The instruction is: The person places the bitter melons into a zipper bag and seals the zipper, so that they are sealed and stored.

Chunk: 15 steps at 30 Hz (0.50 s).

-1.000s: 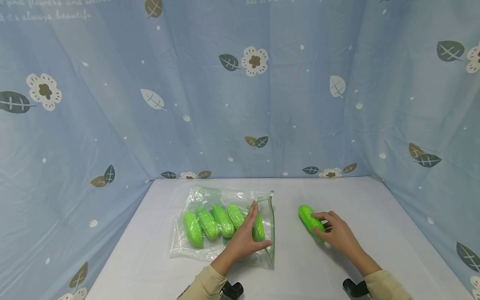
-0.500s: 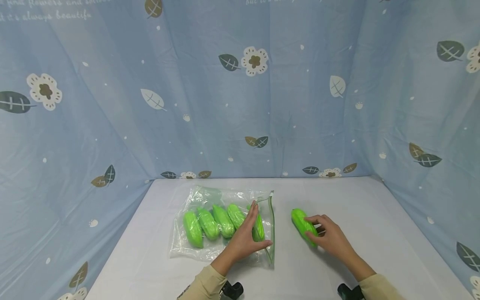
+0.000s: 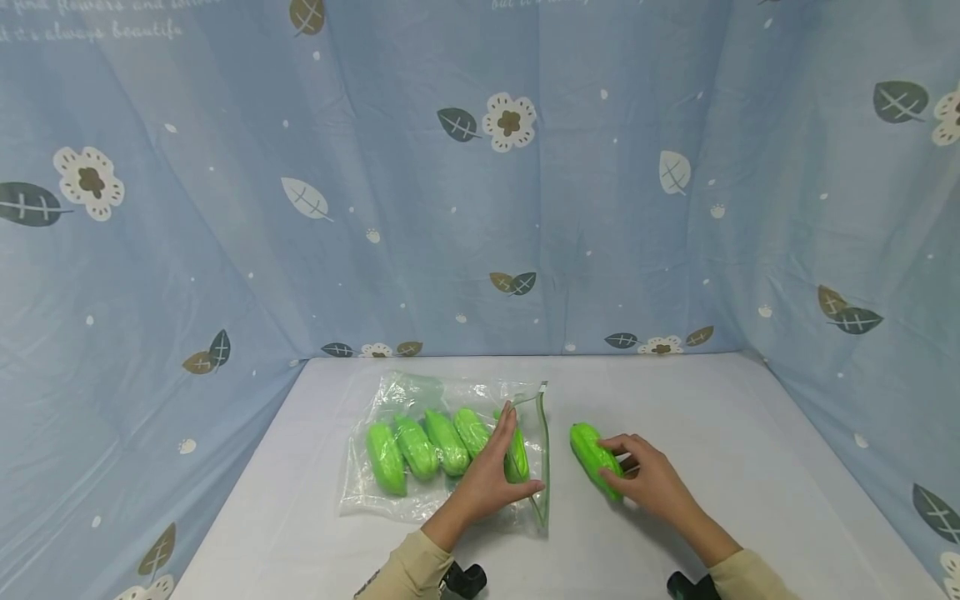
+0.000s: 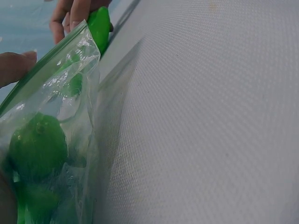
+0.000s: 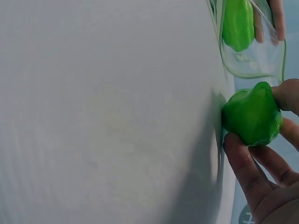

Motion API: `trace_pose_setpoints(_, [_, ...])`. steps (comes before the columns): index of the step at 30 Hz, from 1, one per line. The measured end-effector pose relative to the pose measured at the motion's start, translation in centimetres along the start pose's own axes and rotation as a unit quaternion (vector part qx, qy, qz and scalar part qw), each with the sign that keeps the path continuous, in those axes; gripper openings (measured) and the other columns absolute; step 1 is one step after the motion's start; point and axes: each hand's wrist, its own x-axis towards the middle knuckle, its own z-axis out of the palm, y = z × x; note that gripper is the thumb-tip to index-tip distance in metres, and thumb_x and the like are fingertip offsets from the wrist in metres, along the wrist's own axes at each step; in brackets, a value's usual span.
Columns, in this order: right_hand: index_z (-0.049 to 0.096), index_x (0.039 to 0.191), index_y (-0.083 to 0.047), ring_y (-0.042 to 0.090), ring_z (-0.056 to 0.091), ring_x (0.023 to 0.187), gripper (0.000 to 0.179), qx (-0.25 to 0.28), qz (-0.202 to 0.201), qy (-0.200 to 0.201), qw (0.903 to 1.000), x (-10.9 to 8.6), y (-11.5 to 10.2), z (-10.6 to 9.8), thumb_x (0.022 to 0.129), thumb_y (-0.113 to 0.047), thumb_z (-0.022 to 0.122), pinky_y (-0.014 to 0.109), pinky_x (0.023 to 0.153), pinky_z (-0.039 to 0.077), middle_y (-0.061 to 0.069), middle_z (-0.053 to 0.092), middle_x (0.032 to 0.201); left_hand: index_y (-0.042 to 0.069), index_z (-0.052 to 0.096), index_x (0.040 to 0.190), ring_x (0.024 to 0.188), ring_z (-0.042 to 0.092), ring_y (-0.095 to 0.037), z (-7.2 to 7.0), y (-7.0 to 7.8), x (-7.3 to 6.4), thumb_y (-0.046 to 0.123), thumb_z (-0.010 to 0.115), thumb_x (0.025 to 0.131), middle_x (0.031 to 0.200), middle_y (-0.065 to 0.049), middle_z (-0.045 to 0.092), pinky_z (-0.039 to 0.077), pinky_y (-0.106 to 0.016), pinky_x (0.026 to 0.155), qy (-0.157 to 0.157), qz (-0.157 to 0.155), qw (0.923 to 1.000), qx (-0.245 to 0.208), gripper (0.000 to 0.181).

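Observation:
A clear zip bag with a green-edged mouth lies flat at the middle left, its mouth facing right. Several bright green cucumbers lie side by side in it. At the mouth, my left hand keeps its fingers straight and thumb spread, with the thumb right at the green zip edge in the left wrist view. Right of the mouth, my right hand grips one loose cucumber between thumb and fingers. In the right wrist view, this cucumber shows end-on, close to the bag mouth.
A white cloth covers the table. Behind and at both sides hangs a blue curtain printed with leaves and flowers. Black wrist cameras show below both hands.
My right hand has moved left and slightly nearer with the loose cucumber, closing the distance to the bag mouth. The left hand and the bag stay where they were.

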Motion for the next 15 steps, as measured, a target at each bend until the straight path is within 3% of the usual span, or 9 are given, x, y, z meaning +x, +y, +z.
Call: trace_pose_setpoints(15, [0.068,0.123,-0.016,0.013,0.065,0.087,0.041,-0.002,-0.006,0.001,1.0000,-0.12,0.11,0.44,0.085,-0.018,0.084,0.024,0.073,0.058,0.001,0.064,0.107,0.007,0.009,0.164,0.151,0.024,-0.035,0.16,-0.11,0.14,0.041,0.085,0.082,0.172,-0.004,-0.001,0.033,-0.057,0.116,-0.001,-0.001,1.0000,0.003,0.118])
